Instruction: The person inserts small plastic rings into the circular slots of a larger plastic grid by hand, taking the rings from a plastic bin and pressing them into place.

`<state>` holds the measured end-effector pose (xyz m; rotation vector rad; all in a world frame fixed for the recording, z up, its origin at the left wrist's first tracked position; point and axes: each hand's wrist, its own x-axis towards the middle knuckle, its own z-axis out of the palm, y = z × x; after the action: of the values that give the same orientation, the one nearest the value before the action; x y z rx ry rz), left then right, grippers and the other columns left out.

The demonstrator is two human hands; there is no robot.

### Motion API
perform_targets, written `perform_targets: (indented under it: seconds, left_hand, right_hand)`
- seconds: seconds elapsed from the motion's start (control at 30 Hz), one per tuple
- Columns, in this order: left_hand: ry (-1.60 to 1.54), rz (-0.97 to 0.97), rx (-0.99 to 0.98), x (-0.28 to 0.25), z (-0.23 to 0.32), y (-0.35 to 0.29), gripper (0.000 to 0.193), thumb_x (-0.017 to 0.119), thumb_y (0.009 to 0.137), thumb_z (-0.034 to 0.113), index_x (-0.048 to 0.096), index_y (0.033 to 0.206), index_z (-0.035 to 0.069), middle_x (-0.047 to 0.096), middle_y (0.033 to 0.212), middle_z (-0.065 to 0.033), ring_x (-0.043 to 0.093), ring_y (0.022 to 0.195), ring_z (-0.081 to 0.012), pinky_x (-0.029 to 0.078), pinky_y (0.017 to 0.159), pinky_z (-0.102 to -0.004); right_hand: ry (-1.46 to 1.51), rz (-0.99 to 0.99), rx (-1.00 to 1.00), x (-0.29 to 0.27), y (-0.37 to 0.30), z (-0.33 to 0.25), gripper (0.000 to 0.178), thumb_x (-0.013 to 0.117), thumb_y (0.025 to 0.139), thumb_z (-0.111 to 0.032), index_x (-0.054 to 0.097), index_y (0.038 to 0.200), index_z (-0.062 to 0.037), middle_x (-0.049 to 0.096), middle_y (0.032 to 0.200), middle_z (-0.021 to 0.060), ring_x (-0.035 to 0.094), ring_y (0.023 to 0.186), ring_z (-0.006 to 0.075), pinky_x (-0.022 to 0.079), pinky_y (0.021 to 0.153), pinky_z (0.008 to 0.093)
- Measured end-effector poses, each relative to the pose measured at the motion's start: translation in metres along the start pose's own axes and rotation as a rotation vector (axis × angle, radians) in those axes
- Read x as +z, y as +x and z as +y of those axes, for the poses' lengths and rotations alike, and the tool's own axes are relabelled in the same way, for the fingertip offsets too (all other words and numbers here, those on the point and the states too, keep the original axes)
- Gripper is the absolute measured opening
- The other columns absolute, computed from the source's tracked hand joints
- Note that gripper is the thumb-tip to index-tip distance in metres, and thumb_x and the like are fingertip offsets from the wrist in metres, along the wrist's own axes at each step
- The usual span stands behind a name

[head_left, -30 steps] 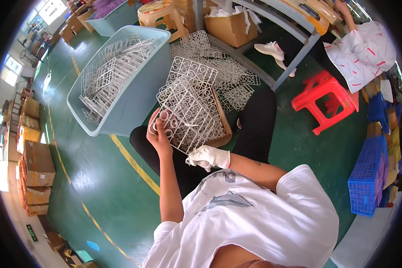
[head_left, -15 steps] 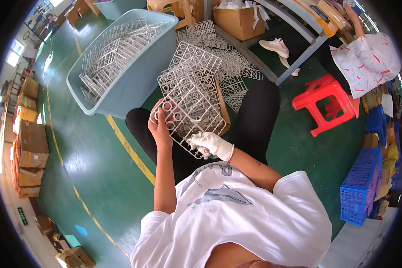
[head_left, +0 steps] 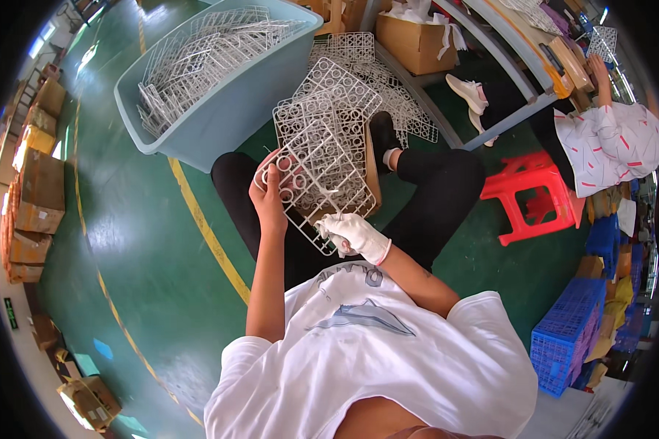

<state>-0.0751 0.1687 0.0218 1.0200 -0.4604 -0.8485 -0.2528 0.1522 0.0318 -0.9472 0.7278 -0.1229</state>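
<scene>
My bare left hand (head_left: 269, 196) grips the left side of a white moulded plastic frame (head_left: 319, 167), a lattice of thin bars with small rings along its left part. The frame is tilted above my lap. At its near edge my right hand (head_left: 353, 235), in a white glove, has its fingers closed on the bars; the glove hides the fingertips and any small piece between them. Beneath and beyond the held frame, more ringed frames (head_left: 338, 82) are heaped over a cardboard box (head_left: 372, 157) between my legs.
A grey-blue tub (head_left: 231, 99) full of thin white frames stands at the far left. Beyond my knees are a metal table frame (head_left: 501, 117) and a carton (head_left: 415, 45). To the right are a red stool (head_left: 538, 197), a seated co-worker (head_left: 608, 143) and blue crates (head_left: 570, 333).
My head view has shifted, so the surroundings sit differently. My right leg has spread outward and its foot now shows beside the heap. Both hands keep their hold on the frame.
</scene>
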Motion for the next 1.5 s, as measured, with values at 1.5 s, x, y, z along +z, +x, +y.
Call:
perform_targets:
  seconds: [1.5]
  left_hand:
    - [0.235,0.127,-0.171,0.018,-0.056,0.011,0.036,0.055,0.091,0.027,0.055,0.114,-0.001,0.062,0.100,-0.0059,0.059,0.088,-0.0115,0.050,0.071,-0.0238]
  right_hand:
    - [-0.596,0.505,-0.534,-0.025,0.078,0.018,0.020,0.064,0.079,-0.027,0.069,0.090,-0.0110,0.066,0.078,0.0110,0.064,0.073,0.0280,0.051,0.065,0.0330]
